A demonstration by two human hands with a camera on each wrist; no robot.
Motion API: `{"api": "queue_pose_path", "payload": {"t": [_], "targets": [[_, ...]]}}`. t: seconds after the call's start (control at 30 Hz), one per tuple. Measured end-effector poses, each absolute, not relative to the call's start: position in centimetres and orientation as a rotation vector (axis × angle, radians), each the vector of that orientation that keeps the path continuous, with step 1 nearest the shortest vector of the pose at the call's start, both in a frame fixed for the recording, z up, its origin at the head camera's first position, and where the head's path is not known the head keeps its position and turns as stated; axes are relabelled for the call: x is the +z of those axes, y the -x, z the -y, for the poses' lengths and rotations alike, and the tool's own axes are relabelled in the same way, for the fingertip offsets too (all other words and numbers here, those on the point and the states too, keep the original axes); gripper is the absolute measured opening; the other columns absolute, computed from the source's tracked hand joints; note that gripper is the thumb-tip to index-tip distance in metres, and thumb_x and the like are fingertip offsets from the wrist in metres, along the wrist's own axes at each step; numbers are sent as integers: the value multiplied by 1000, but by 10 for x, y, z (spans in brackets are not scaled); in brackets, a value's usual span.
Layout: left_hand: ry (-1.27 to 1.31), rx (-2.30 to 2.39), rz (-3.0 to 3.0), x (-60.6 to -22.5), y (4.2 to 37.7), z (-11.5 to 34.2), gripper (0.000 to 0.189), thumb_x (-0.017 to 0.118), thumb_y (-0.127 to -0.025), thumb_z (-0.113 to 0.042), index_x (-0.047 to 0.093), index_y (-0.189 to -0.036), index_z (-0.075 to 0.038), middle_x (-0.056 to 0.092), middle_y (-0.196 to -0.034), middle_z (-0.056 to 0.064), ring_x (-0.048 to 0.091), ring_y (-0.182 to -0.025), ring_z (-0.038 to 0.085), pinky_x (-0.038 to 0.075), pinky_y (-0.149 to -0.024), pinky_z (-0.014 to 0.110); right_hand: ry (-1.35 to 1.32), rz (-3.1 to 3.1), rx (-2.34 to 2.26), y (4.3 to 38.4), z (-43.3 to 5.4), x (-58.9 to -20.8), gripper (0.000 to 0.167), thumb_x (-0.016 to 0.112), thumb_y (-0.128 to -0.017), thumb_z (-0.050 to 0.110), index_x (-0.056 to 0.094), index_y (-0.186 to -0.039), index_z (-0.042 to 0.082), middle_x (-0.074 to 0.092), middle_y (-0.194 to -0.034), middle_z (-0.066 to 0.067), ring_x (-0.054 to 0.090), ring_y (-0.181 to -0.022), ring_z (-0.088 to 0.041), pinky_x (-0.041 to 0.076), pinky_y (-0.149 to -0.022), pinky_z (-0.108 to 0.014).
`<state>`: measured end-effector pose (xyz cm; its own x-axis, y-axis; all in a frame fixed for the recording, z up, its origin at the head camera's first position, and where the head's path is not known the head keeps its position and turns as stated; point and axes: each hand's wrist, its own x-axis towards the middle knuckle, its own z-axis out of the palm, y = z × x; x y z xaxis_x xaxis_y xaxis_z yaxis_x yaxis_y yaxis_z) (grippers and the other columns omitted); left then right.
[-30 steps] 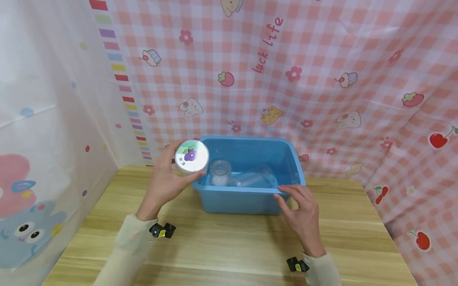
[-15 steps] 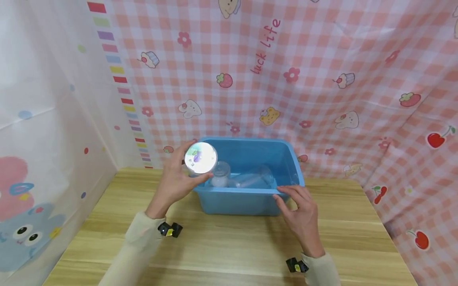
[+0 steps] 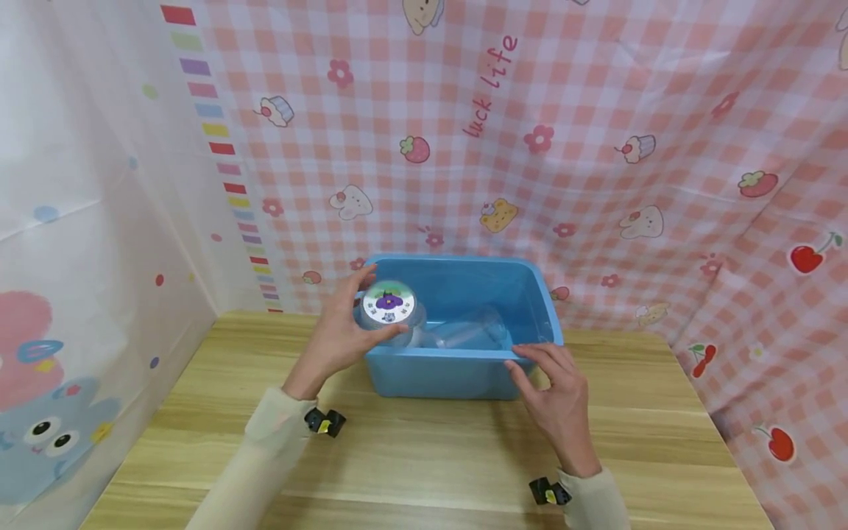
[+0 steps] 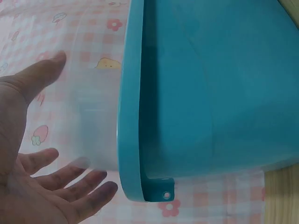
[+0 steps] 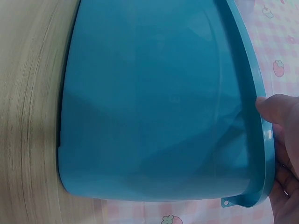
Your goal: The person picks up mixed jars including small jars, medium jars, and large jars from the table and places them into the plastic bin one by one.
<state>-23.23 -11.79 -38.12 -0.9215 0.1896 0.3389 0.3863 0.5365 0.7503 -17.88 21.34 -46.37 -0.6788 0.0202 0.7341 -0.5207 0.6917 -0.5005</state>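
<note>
A clear jar with a round white lid [image 3: 389,303] printed with a purple eggplant is at the left end of the blue plastic bin [image 3: 450,375]. My left hand [image 3: 327,338] is spread around it, thumb and fingers apart. In the left wrist view the jar [image 4: 96,121] is blurred, just inside the rim, with a gap between it and the fingers. My right hand [image 3: 559,390] grips the bin's front right rim, thumb outside and fingers inside. Within the bin, a second clear jar [image 3: 419,337] is mostly hidden behind the first, and a clear bottle-like container [image 3: 473,331] lies on its side.
The bin stands on a wood-grain table [image 3: 424,464]. A pink checked cloth [image 3: 437,147] hangs right behind it, and a white printed cloth [image 3: 99,221] closes off the left side.
My left hand has carried the lidded jar rightward from beside the bin to over its left end, and the jar has dropped lower, away from the fingers. My right hand stays on the rim.
</note>
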Motion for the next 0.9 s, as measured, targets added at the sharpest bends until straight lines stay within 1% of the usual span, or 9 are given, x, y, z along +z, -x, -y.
{"api": "queue_pose_path", "payload": {"t": [0.07, 0.17, 0.27, 0.37, 0.47, 0.63, 0.73, 0.9], "targets": [[484, -1327, 2551, -380, 232, 119, 106, 90, -78, -42, 29, -160, -18, 43, -157, 13, 45, -142, 30, 45, -115, 54, -383, 2155, 927, 179, -213, -463, 30, 88, -80, 9, 79, -110, 12, 76, -107, -6, 64, -100, -22, 41, -96, -5], [470, -1307, 2548, -380, 231, 121, 107, 88, -79, -46, 27, -162, -20, 38, -162, 11, 40, -147, 31, 42, -117, 57, -384, 2161, 930, 180, -213, -462, 31, 88, -80, 9, 79, -110, 12, 76, -107, -5, 64, -100, -22, 41, -96, -5], [426, -1264, 2569, -380, 229, 124, 107, 85, -79, -55, 25, -162, -28, 33, -166, 7, 36, -150, 33, 40, -116, 65, -383, 2163, 929, 179, -213, -462, 32, 88, -79, 8, 79, -109, 11, 76, -107, -6, 64, -101, -23, 41, -98, -5], [389, -1225, 2576, -382, 227, 129, 104, 83, -78, -60, 24, -161, -36, 31, -167, 4, 33, -151, 33, 36, -115, 71, -381, 2169, 928, 179, -213, -461, 31, 88, -80, 9, 79, -109, 11, 76, -107, -6, 64, -101, -23, 40, -99, -4], [390, -1185, 2553, -385, 226, 135, 100, 82, -80, -60, 26, -160, -38, 31, -167, 2, 32, -153, 30, 33, -117, 72, -376, 2182, 930, 180, -212, -462, 30, 88, -81, 11, 79, -110, 11, 76, -108, -5, 64, -102, -22, 40, -98, -5], [397, -1108, 2528, -391, 224, 142, 99, 80, -82, -59, 25, -161, -35, 31, -166, 2, 31, -153, 30, 33, -117, 72, -426, 2168, 912, 183, -214, -461, 30, 88, -80, 10, 79, -109, 11, 75, -106, -5, 63, -100, -22, 42, -96, -6], [399, -1053, 2529, -394, 222, 145, 100, 79, -84, -58, 23, -163, -30, 29, -167, 5, 28, -154, 32, 31, -118, 73, -482, 2178, 903, 184, -220, -459, 30, 86, -81, 6, 79, -110, 11, 75, -107, -4, 64, -101, -22, 42, -99, -6], [389, -998, 2521, -402, 217, 153, 103, 78, -85, -55, 20, -164, -22, 23, -170, 9, 21, -157, 36, 29, -118, 73, -563, 2249, 913, 183, -235, -452, 32, 81, -85, 4, 78, -115, 13, 74, -114, -2, 62, -110, -20, 40, -104, -9]]}}
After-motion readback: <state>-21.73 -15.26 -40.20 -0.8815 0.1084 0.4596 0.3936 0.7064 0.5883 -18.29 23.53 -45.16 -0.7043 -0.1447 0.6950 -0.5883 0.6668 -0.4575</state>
